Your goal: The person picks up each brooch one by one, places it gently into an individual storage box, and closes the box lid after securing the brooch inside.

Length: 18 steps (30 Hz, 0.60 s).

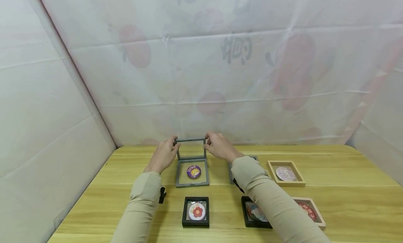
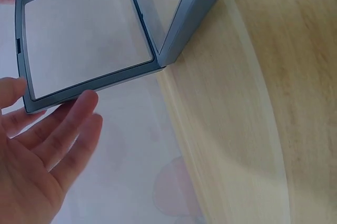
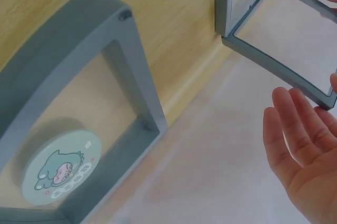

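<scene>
A grey square display frame (image 1: pixel 192 185) lies on the table, its hinged lid (image 1: pixel 191 140) raised upright at the far side. Inside the base, on the clear film, sits a purple round badge (image 1: pixel 193 171) with a yellow cartoon face. My left hand (image 1: pixel 163 153) holds the lid's upper left corner between thumb and fingers. At the opposite upper corner, my right hand (image 1: pixel 220 147) grips the lid, fingers along its side edge. Close by the right wrist is a second grey frame (image 3: pixel 108 42) with a pale green cartoon badge (image 3: pixel 63 169), partly covered by the sleeve in the head view.
Nearer on the wooden table (image 1: pixel 104 201) lies a black frame (image 1: pixel 196 224) with a red-flower badge. Another black frame (image 1: pixel 248 222) is partly under the right sleeve. To the right are a wooden frame (image 1: pixel 300 184) and a pale frame (image 1: pixel 320 224). White cloth (image 1: pixel 189 78) hangs behind.
</scene>
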Each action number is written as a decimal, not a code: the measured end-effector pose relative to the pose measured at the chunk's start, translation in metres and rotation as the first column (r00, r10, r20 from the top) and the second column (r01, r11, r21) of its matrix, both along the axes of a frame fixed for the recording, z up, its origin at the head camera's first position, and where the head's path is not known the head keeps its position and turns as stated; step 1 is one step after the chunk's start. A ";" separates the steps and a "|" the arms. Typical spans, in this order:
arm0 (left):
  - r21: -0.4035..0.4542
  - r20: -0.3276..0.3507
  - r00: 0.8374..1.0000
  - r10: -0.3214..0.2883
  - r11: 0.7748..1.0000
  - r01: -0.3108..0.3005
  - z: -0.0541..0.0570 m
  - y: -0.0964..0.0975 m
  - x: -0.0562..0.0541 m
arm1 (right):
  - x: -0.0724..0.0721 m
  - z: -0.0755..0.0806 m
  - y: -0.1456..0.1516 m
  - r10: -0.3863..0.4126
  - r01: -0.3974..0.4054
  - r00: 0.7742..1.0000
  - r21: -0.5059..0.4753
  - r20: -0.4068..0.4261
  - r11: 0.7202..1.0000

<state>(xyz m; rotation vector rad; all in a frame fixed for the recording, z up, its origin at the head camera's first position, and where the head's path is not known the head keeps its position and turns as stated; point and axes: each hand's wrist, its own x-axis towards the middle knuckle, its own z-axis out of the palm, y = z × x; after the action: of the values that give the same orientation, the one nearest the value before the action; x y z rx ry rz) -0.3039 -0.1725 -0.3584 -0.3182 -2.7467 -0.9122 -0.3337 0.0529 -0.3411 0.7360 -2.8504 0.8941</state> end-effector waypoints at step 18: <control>0.018 -0.007 0.998 -0.063 0.998 0.063 -0.002 -0.007 0.007 | 0.000 0.000 0.000 0.101 -0.102 0.994 -0.005 -0.039 0.995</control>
<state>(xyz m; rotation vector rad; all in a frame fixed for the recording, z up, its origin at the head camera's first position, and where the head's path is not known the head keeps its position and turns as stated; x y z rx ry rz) -0.2972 -0.1791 -0.3601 -0.4064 -2.7348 -0.9492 -0.3337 0.0524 -0.3411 0.8945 -2.7966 0.8921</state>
